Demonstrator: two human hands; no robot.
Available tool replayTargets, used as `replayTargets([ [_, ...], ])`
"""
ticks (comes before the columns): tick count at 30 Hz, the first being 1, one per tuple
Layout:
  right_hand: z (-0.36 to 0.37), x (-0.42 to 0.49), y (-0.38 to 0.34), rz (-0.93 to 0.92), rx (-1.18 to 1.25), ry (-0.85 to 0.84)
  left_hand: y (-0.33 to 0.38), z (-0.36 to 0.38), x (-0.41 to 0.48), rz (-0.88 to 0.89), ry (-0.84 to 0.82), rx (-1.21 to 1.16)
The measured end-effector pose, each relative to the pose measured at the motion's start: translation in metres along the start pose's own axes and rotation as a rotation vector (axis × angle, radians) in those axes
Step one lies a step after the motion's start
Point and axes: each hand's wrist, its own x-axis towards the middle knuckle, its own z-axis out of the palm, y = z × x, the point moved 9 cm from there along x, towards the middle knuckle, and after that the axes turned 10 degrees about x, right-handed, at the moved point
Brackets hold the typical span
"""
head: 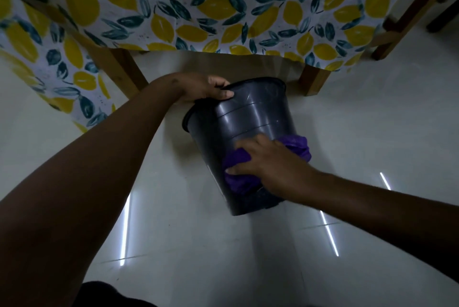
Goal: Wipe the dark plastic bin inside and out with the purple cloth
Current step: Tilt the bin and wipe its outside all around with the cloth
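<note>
The dark plastic bin (248, 118) is held tilted above the floor, its mouth turned away from me toward the table and its base nearer to me. My left hand (206, 88) grips the rim at the far left, thumb on the outer wall. My right hand (268, 165) lies with spread fingers on the purple cloth (238, 175) and presses it against the lower outside wall. More of the cloth bunches out behind that hand at the right. The bin's inside is hidden.
A table draped in a lemon-print cloth (198, 8) stands just beyond the bin, with wooden legs (313, 80) at both sides. More wooden legs (407, 26) stand at the upper right. Glossy pale floor tiles (173, 219) lie below.
</note>
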Motion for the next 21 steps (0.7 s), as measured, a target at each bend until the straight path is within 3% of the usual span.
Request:
replayTargets([
  [7, -0.024, -0.032, 0.074, 0.075, 0.136, 0.202, -0.008, -0.001, 0.001, -0.014, 0.006, -0.100],
  [12, -0.031, -0.042, 0.119, 0.323, 0.396, 0.387, -0.007, -0.002, 0.005, -0.017, 0.010, -0.118],
  [15, -0.031, -0.034, 0.113, 0.364, 0.441, 0.444, -0.006, -0.003, 0.006, -0.008, 0.035, -0.121],
  [17, -0.034, -0.022, 0.090, 0.318, 0.366, 0.421, -0.008, -0.005, 0.007, -0.013, 0.059, -0.115],
  [21, -0.021, 0.010, 0.021, 0.130, -0.003, 0.102, -0.003, -0.004, 0.011, 0.014, 0.067, -0.110],
])
